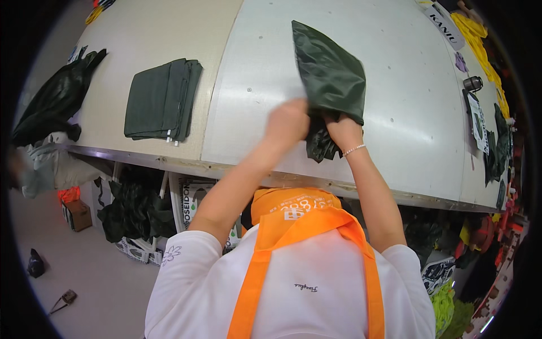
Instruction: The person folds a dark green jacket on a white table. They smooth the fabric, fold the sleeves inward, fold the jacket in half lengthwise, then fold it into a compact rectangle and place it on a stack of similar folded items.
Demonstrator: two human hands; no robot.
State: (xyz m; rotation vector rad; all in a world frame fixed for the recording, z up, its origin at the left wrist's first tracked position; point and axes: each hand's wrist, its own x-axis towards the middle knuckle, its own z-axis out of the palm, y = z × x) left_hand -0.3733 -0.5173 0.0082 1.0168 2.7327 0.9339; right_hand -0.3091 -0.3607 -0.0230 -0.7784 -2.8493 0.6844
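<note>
The right hand (343,131) has its fingers tucked under the near edge of a glossy dark green piece (333,70); they are hidden there, so I cannot tell whether they pinch the material or only lift it. The left hand (289,121) is curled and blurred at the piece's left side, and whether it grips anything cannot be told.

The green piece lies just beyond and between the hands, its pointed end reaching away from them. If the left hand pulled while the right had only a loose hold, the slick-looking surface could slip and skew. The crumpled part (320,146) just below the hands could crease or twist if pressed flat as it is. The bracelet (354,150) on the right wrist might snag the material if that arm went deeper.

Left of the left hand, well apart, a folded dark green stack (161,101) rests on the tabletop (406,164); a wide sweep of that elbow could nudge it toward the near edge.
</note>
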